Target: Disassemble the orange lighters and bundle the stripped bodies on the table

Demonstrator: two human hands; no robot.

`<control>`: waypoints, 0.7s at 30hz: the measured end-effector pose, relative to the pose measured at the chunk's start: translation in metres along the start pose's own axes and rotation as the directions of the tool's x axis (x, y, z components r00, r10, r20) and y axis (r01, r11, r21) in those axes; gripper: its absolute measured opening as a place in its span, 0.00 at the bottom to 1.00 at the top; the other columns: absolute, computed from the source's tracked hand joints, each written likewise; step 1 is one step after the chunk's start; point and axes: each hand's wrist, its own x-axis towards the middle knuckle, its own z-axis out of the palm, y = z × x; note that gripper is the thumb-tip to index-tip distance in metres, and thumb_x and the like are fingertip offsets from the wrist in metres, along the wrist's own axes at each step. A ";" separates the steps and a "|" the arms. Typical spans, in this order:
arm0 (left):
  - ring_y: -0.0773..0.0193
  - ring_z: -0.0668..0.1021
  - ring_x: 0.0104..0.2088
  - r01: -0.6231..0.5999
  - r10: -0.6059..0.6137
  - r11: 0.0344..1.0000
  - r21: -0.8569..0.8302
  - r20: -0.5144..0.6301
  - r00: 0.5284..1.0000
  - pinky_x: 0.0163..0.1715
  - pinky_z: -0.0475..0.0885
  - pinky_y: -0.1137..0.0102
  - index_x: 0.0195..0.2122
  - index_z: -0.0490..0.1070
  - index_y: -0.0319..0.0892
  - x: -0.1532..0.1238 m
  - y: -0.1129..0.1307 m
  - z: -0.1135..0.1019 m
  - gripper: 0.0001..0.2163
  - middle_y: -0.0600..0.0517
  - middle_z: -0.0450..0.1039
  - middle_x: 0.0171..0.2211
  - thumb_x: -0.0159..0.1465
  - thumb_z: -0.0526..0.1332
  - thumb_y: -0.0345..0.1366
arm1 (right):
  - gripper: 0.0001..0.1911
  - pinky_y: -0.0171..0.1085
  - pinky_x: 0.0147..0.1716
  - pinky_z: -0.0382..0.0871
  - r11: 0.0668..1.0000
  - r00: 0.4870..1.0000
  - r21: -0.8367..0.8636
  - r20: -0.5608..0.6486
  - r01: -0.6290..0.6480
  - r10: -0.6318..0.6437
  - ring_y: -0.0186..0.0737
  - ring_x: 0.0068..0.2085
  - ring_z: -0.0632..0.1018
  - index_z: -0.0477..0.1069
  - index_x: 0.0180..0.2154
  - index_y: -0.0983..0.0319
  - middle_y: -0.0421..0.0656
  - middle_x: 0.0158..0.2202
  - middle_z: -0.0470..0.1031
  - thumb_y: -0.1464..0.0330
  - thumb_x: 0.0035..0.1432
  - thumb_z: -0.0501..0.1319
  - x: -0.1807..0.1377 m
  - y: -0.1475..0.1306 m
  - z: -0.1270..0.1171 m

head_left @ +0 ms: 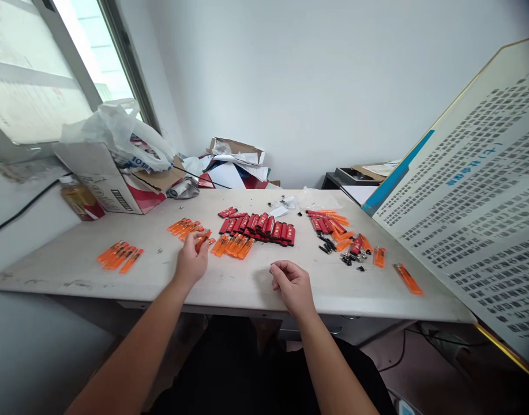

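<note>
- As you handle the lighters, your left hand [190, 260] has its grip clamped on an orange disposable lighter [202, 241], held just above the near middle of the counter [74, 275].
- Your right hand [292, 286] rests on the counter, its grip curled together on nothing.
- Red lighters [258, 227] lie far-centre, between orange lighters [119, 256] left and small black parts [327, 245] right.
- Taking another lighter calls for your right grip, since your left is occupied.

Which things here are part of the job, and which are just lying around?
Job: left hand holding an orange lighter; right hand; red lighters; orange lighters; small dark lighter parts.
Lying about: cardboard box; white plastic bag; amber bottle; printed board.
</note>
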 end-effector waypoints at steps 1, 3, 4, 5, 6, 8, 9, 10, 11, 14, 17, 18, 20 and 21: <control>0.58 0.76 0.41 -0.010 0.010 0.999 0.030 -0.007 1.000 0.42 0.68 0.64 0.42 0.67 0.43 0.006 -0.001 -0.009 0.13 0.48 0.74 0.38 0.57 0.64 0.39 | 0.16 0.30 0.22 0.62 1.000 1.000 0.002 0.002 0.000 0.000 0.29 0.20 0.68 0.72 0.30 0.64 0.37 0.17 0.67 0.57 0.51 0.65 0.000 0.000 0.000; 0.57 0.76 0.46 -0.028 0.028 1.000 0.007 -0.010 1.000 0.45 0.68 0.63 0.41 0.69 0.43 0.010 0.001 -0.022 0.13 0.46 0.74 0.42 0.56 0.65 0.39 | 0.16 0.30 0.22 0.62 1.000 1.000 0.006 0.003 0.000 0.000 0.29 0.20 0.68 0.72 0.30 0.64 0.37 0.17 0.67 0.57 0.51 0.65 0.000 0.000 0.000; 0.57 0.76 0.46 -0.029 0.028 0.999 -0.042 -0.009 1.000 0.44 0.69 0.64 0.41 0.69 0.42 0.009 0.004 -0.026 0.13 0.46 0.74 0.42 0.56 0.65 0.39 | 0.16 0.30 0.22 0.62 1.000 1.000 0.007 0.003 0.001 -0.001 0.29 0.20 0.68 0.72 0.30 0.64 0.37 0.17 0.67 0.57 0.51 0.65 0.000 0.000 0.000; 0.57 0.76 0.45 -0.021 0.020 0.994 -0.112 -0.004 1.000 0.41 0.69 0.66 0.40 0.69 0.42 0.006 0.009 -0.027 0.14 0.46 0.74 0.42 0.55 0.66 0.40 | 0.16 0.30 0.22 0.62 1.000 1.000 0.005 0.003 0.001 -0.002 0.29 0.20 0.68 0.72 0.30 0.64 0.37 0.17 0.67 0.57 0.51 0.65 0.000 0.000 0.000; 0.58 0.76 0.43 -0.003 0.005 0.981 -0.196 0.010 1.000 0.37 0.70 0.67 0.40 0.68 0.42 0.001 0.014 -0.027 0.15 0.46 0.75 0.40 0.54 0.67 0.40 | 0.16 0.30 0.22 0.62 1.000 1.000 0.002 0.002 0.003 -0.003 0.29 0.20 0.68 0.72 0.30 0.64 0.37 0.17 0.67 0.57 0.51 0.65 0.000 0.000 0.000; 0.61 0.77 0.37 0.063 -0.039 0.928 -0.366 0.072 0.997 0.29 0.68 0.71 0.40 0.67 0.42 -0.014 0.024 -0.023 0.17 0.48 0.75 0.36 0.53 0.69 0.40 | 0.16 0.30 0.22 0.62 1.000 1.000 -0.008 0.001 0.006 -0.006 0.29 0.20 0.68 0.72 0.30 0.64 0.37 0.17 0.67 0.57 0.51 0.65 0.000 0.000 0.000; 0.63 0.76 0.33 0.103 -0.056 0.896 -0.432 0.118 0.991 0.27 0.67 0.72 0.40 0.67 0.42 -0.022 0.028 -0.018 0.17 0.49 0.76 0.34 0.53 0.69 0.39 | 0.16 0.30 0.22 0.63 1.000 1.000 -0.013 0.001 0.007 -0.007 0.29 0.20 0.68 0.72 0.30 0.64 0.37 0.17 0.67 0.57 0.51 0.65 0.000 0.000 0.000; 0.65 0.75 0.29 0.142 -0.068 0.868 -0.475 0.169 0.983 0.26 0.66 0.72 0.41 0.66 0.42 -0.031 0.033 -0.012 0.17 0.49 0.76 0.33 0.53 0.69 0.39 | 0.16 0.30 0.22 0.63 1.000 1.000 -0.015 -0.003 0.009 -0.009 0.29 0.20 0.68 0.72 0.30 0.64 0.37 0.17 0.67 0.57 0.51 0.65 0.000 0.000 0.001; 0.67 0.73 0.27 0.181 -0.079 0.850 -0.495 0.220 0.972 0.25 0.66 0.72 0.41 0.67 0.42 -0.041 0.037 -0.005 0.17 0.50 0.76 0.32 0.53 0.69 0.39 | 0.16 0.30 0.22 0.63 1.000 1.000 -0.012 -0.007 0.012 -0.012 0.29 0.20 0.68 0.72 0.30 0.64 0.37 0.18 0.67 0.57 0.51 0.65 0.000 -0.001 0.001; 0.69 0.73 0.25 0.316 -0.136 0.842 -0.438 0.395 0.909 0.25 0.66 0.72 0.41 0.67 0.41 -0.067 0.046 0.021 0.17 0.49 0.77 0.32 0.53 0.69 0.40 | 0.17 0.30 0.20 0.63 0.999 0.999 -0.003 0.013 0.037 -0.037 0.29 0.20 0.67 0.74 0.33 0.64 0.37 0.20 0.68 0.56 0.50 0.66 -0.002 -0.003 0.004; 0.67 0.74 0.27 0.356 -0.146 0.861 -0.364 0.494 0.857 0.26 0.67 0.72 0.40 0.68 0.40 -0.085 0.053 0.045 0.16 0.48 0.77 0.33 0.53 0.69 0.40 | 0.16 0.31 0.21 0.64 0.997 0.994 0.007 0.080 0.076 -0.076 0.29 0.22 0.67 0.76 0.33 0.63 0.40 0.24 0.72 0.57 0.48 0.67 -0.004 -0.007 0.005; 0.67 0.75 0.28 0.350 -0.134 0.866 -0.357 0.509 0.850 0.27 0.67 0.72 0.39 0.68 0.40 -0.088 0.055 0.052 0.16 0.49 0.77 0.33 0.53 0.69 0.40 | 0.16 0.31 0.22 0.64 0.996 0.992 0.017 0.099 0.083 -0.084 0.29 0.23 0.68 0.76 0.32 0.63 0.41 0.26 0.73 0.57 0.48 0.67 -0.004 -0.008 0.005; 0.68 0.74 0.27 0.347 -0.116 0.867 -0.358 0.531 0.840 0.27 0.67 0.73 0.39 0.68 0.40 -0.091 0.058 0.061 0.16 0.50 0.77 0.32 0.53 0.69 0.40 | 0.15 0.30 0.22 0.64 0.996 0.989 0.034 0.120 0.087 -0.090 0.29 0.24 0.69 0.76 0.30 0.63 0.42 0.27 0.75 0.57 0.49 0.67 -0.004 -0.010 0.003; 0.69 0.74 0.26 0.353 -0.114 0.864 -0.359 0.543 0.832 0.27 0.67 0.73 0.39 0.68 0.40 -0.091 0.059 0.063 0.16 0.50 0.77 0.31 0.53 0.69 0.40 | 0.15 0.30 0.23 0.64 0.996 0.988 0.039 0.125 0.086 -0.090 0.29 0.24 0.69 0.76 0.29 0.63 0.42 0.27 0.75 0.57 0.49 0.67 -0.004 -0.011 0.002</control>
